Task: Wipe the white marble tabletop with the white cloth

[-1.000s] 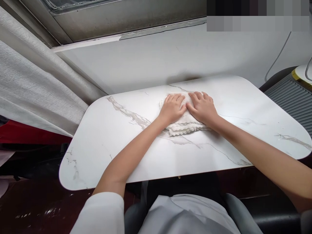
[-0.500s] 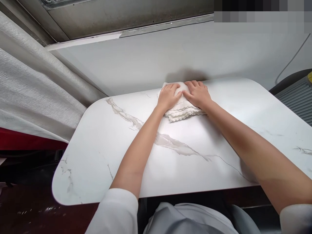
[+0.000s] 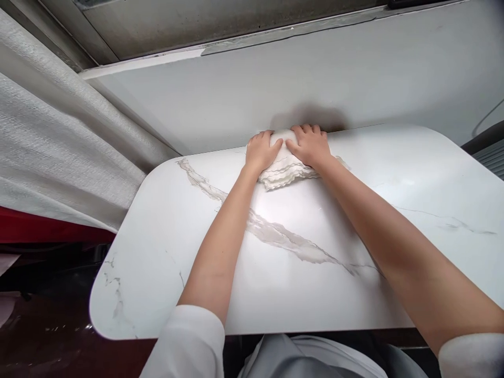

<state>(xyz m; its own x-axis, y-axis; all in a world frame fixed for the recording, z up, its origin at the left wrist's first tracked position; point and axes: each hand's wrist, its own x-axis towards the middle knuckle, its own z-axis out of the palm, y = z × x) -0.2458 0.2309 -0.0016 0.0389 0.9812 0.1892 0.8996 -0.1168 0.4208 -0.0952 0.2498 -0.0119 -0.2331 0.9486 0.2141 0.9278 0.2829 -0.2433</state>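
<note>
A folded cream cloth (image 3: pixel 289 169) with layered, wavy edges lies at the far edge of the white marble-patterned table (image 3: pixel 149 247). My left hand (image 3: pixel 261 152) grips its left side, fingers bent over the cloth toward the back and thumb pointing inward. On the other side, my right hand (image 3: pixel 313 147) presses and holds the cloth, its fingers pointing at the wall. The two thumbs nearly meet over the middle of the cloth. Both palms cover part of it, so its sides are partly hidden.
A pale wall panel (image 3: pixel 220 100) rises right behind the table, below a metal window frame (image 3: pixel 177 26). A light curtain (image 3: pixel 59 126) hangs at the left, touching the table's corner area. A dark-rimmed, ribbed grey object (image 3: pixel 490 157) stands beyond the right end.
Both hands have slid the cloth a short way left along the table's far edge. The view has shifted slightly, and less of the ribbed object at the right shows.
</note>
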